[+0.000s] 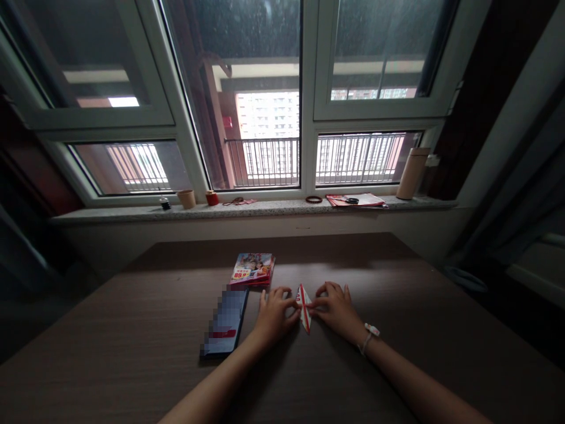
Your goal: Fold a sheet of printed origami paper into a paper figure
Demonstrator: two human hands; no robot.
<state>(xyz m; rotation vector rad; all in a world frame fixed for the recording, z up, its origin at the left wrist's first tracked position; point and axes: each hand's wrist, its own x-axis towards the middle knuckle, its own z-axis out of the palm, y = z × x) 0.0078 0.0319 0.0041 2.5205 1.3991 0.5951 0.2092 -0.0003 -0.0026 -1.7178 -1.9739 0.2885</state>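
A small piece of folded paper [304, 312], white with red stripes and shaped like a narrow diamond, lies on the brown table [145, 306]. My left hand [277, 312] pinches its left side between thumb and forefinger. From the other side my right hand [338, 309], with a bracelet at the wrist, grips the right corner the same way. The fingertips cover both side corners of the paper. Left of my left hand lies a phone [227, 321] with its screen lit. Just beyond the phone is a stack of colourful printed leaflets [251, 268].
Along the stone windowsill [265, 209] stand a paper cup [187, 199], a small red jar [212, 198] and a tan bottle [412, 174]. A beaded bracelet [313, 199] and scissors [352, 201] on printed papers [368, 199] lie there too. Large windows rise behind.
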